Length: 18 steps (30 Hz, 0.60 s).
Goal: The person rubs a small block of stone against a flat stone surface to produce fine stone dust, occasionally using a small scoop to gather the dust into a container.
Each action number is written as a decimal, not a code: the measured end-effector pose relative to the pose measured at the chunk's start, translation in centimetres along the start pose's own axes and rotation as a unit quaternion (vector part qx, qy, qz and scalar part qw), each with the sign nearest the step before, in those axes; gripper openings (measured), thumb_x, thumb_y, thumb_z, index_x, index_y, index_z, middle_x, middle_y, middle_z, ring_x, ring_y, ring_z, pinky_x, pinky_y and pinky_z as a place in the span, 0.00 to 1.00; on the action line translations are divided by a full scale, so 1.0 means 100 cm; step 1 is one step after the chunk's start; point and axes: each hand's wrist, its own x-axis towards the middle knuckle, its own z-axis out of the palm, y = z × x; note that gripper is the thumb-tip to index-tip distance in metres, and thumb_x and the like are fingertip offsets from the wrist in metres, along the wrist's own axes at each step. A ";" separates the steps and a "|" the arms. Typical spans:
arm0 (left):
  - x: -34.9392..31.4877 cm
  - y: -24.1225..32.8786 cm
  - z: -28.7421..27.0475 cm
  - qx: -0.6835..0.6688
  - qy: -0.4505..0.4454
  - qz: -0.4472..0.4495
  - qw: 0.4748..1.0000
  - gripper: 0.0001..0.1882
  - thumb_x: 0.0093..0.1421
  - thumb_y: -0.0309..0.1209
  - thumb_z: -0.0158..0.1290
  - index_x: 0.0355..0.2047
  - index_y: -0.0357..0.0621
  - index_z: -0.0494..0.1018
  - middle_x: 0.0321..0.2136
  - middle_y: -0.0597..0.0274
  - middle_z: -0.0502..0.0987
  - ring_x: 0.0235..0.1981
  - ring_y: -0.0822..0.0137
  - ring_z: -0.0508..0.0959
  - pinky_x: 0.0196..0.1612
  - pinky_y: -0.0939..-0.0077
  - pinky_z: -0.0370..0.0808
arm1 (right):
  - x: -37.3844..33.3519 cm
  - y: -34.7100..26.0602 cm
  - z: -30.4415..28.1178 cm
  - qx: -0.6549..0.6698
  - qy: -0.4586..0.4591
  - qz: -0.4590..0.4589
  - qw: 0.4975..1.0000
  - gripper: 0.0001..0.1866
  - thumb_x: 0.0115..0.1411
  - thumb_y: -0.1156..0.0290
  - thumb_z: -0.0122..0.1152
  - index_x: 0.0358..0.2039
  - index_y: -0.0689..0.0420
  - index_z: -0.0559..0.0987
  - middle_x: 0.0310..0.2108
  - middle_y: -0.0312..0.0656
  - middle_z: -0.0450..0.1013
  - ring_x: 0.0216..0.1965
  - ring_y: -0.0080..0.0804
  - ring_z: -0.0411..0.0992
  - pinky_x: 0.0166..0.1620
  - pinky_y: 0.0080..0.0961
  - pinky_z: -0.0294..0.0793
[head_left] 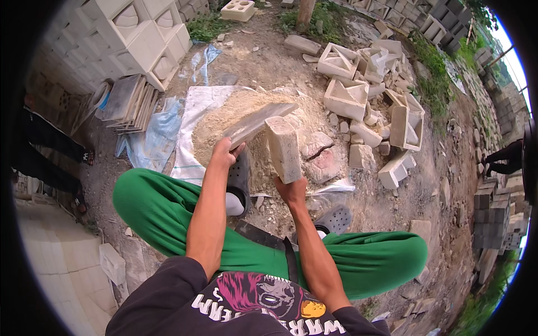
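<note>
My left hand (228, 151) is closed round the near end of a flat greyish board (259, 123), which slants up and to the right. In my right hand (291, 189) is a pale, dusty rectangular block (284, 150), gripped at its lower end and held upright close to the board's right part. Whether the two touch, I cannot tell. Beneath them lies a heap of beige crushed grit (216, 124) on a white woven sack (188, 131). A pinkish stone (324, 162) with a dark crack rests just right of the block.
Broken hollow blocks (347, 98) and rubble lie at the right. On the left stand stacked pale blocks (129, 50), leaning boards (131, 103) and blue plastic sheeting (154, 134). Another person's legs (50, 140) show at far left; a further person (507, 157) is at far right.
</note>
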 end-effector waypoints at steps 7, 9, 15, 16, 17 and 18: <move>0.006 -0.005 0.000 -0.036 -0.041 -0.013 0.998 0.16 0.69 0.29 0.43 0.53 0.34 0.64 0.46 0.45 0.73 0.39 0.53 0.81 0.30 0.71 0.88 | 0.000 0.003 0.001 -0.009 -0.027 0.031 0.999 0.17 0.46 0.61 0.71 0.36 0.55 0.83 0.27 0.54 0.79 0.29 0.54 0.79 0.34 0.44 0.79; -0.003 -0.009 0.016 -0.054 -0.019 -0.011 0.998 0.16 0.69 0.29 0.43 0.52 0.32 0.65 0.47 0.45 0.73 0.37 0.53 0.82 0.30 0.72 0.88 | 0.001 0.001 -0.002 -0.006 -0.026 0.038 0.999 0.18 0.46 0.62 0.72 0.37 0.54 0.83 0.27 0.54 0.79 0.29 0.54 0.79 0.33 0.44 0.79; 0.013 -0.020 0.010 -0.014 -0.073 0.020 0.997 0.17 0.69 0.32 0.43 0.52 0.31 0.66 0.46 0.46 0.74 0.39 0.54 0.81 0.32 0.72 0.88 | 0.000 0.002 -0.005 0.064 -0.005 0.055 0.996 0.20 0.47 0.59 0.71 0.39 0.55 0.81 0.29 0.53 0.79 0.31 0.55 0.79 0.35 0.45 0.79; 0.009 -0.023 0.014 0.002 -0.075 0.032 0.997 0.18 0.70 0.33 0.42 0.53 0.31 0.65 0.46 0.47 0.73 0.40 0.55 0.81 0.33 0.70 0.88 | 0.002 -0.001 -0.008 0.062 0.001 0.062 0.996 0.20 0.47 0.59 0.71 0.39 0.55 0.81 0.29 0.53 0.79 0.31 0.55 0.79 0.35 0.45 0.79; 0.005 -0.028 0.019 0.009 -0.079 0.028 0.996 0.18 0.70 0.33 0.42 0.53 0.31 0.65 0.46 0.47 0.73 0.40 0.55 0.81 0.33 0.70 0.88 | 0.005 -0.006 -0.011 0.017 -0.048 0.132 0.990 0.21 0.46 0.58 0.71 0.39 0.55 0.81 0.30 0.53 0.79 0.31 0.54 0.79 0.35 0.45 0.79; 0.001 -0.033 0.024 0.016 -0.084 0.044 0.995 0.18 0.70 0.33 0.43 0.53 0.33 0.65 0.46 0.48 0.74 0.39 0.56 0.81 0.32 0.70 0.87 | 0.007 -0.007 -0.014 -0.028 -0.098 0.202 0.974 0.21 0.46 0.58 0.70 0.39 0.55 0.81 0.30 0.53 0.80 0.31 0.54 0.79 0.36 0.45 0.79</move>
